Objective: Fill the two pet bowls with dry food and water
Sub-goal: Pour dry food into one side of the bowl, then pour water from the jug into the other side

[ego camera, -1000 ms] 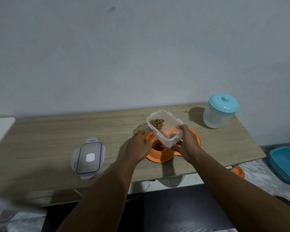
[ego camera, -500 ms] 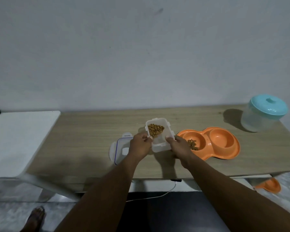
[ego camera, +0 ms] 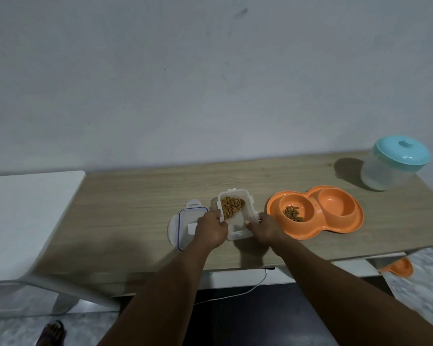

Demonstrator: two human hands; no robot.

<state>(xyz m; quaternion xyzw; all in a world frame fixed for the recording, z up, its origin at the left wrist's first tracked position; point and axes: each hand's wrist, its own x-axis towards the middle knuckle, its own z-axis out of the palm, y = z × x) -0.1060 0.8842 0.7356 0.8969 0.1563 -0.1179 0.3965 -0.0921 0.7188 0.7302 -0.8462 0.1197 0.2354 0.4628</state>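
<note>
Pet bowls: orange double dish on tabletop, right of centre. Left well has some kibble, right well dry. Food container sits just left of dish, kibble piled at far end. Left hand and right hand both w/ fingers clamped on container's sides. Lid flat beside it, partly under left hand. Teal-lidded jar far right, well apart.

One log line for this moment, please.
both hands hold food container on table | left bowl has kibble | right bowl empty
</note>
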